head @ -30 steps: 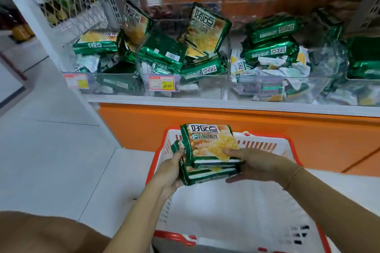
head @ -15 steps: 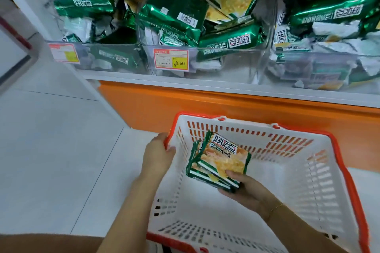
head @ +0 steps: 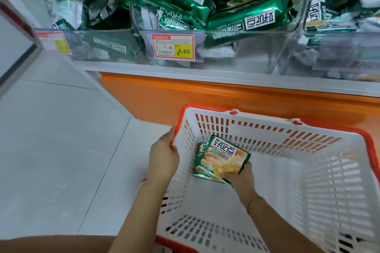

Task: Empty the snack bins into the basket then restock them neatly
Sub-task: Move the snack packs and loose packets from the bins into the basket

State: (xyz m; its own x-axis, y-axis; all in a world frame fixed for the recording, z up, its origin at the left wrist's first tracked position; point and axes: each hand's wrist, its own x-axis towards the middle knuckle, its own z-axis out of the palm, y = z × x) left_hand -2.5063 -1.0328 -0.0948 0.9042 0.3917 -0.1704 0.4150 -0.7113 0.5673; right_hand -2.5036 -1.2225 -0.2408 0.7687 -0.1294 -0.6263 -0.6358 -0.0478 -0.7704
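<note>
A white basket with a red rim [head: 320,174] stands on the floor below the shelf. My left hand [head: 164,156] grips its left rim. Deep inside it, my right hand [head: 239,176] holds a small stack of green snack packs [head: 221,158] from underneath, close to the basket's floor at the left wall. Above, clear plastic bins [head: 242,51] on the shelf hold several green snack packs [head: 170,0] lying in a jumble.
An orange panel [head: 185,96] runs below the white shelf edge [head: 205,70]. A price tag reading 8.60 [head: 173,47] hangs on the middle bin, another tag [head: 54,42] on the left bin. White tiled floor [head: 51,139] lies to the left.
My right hand has lowered the stack of packs from above the basket down to near its floor. My left hand let go of the stack and took the basket's left rim.
</note>
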